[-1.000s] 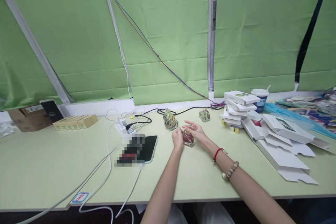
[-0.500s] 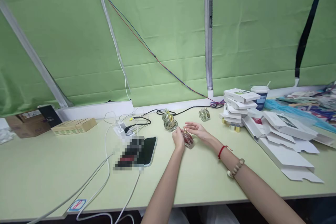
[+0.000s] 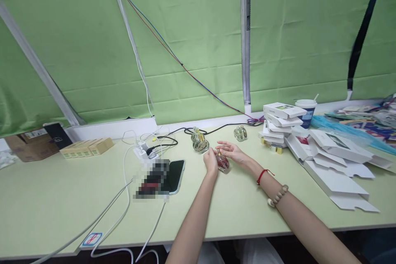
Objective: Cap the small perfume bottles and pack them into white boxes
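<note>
A squat ribbed glass perfume bottle (image 3: 223, 164) with dark red liquid and a gold neck rests on the table, its near side lifted or tilted too little to judge. My left hand (image 3: 210, 161) is closed against its left side, the fingertips hidden behind. On the other side my right hand (image 3: 231, 152) has its fingers stretched out and apart, close to the gold neck; whether they touch it I cannot tell. Just beyond the left hand stand clear glass perfume bottles (image 3: 200, 144) with gold tops. Another clear bottle (image 3: 240, 133) stands farther back.
White cartons are stacked (image 3: 283, 121) at right, with flattened open cartons (image 3: 337, 181) in front and gold caps (image 3: 275, 149) below. A lidded cup (image 3: 306, 112) stands behind. Leftward lie a phone (image 3: 175, 177), a power strip (image 3: 142, 152), white cables and small yellow boxes (image 3: 88, 147).
My right fingers have come slightly nearer the red bottle's neck, and the bottle has shifted a little to the right. My left hand stays beside it.
</note>
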Tool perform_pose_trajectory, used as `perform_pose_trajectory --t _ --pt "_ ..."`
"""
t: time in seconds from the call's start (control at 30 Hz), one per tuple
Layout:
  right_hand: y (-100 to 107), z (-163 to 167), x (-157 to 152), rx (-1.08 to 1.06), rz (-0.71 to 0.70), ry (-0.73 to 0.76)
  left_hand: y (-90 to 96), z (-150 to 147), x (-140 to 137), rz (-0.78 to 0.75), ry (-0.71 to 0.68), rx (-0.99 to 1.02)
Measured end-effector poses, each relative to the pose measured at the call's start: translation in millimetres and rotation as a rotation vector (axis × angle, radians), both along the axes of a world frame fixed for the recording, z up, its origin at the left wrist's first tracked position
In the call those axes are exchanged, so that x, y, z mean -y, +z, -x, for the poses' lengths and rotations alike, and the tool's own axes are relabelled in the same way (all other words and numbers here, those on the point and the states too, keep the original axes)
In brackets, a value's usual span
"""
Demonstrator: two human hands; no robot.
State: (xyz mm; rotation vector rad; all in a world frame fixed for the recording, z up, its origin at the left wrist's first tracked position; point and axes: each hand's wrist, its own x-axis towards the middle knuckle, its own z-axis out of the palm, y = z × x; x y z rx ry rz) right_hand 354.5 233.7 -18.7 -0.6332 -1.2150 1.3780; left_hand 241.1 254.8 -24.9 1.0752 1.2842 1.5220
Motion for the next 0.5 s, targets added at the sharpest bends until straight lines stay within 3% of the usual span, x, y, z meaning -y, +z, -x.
perform_pose_trajectory --t 0.23,0.5 --pt "7.0 0.6 5.9 -0.027 0.056 -0.083 1.7 2.2 -2.7 0.001 0.007 0.044" --pt "9.2 -1.8 8.5 0.038 -0.032 0.003 1.7 1.8 -1.6 -0.015 0.009 0.063"
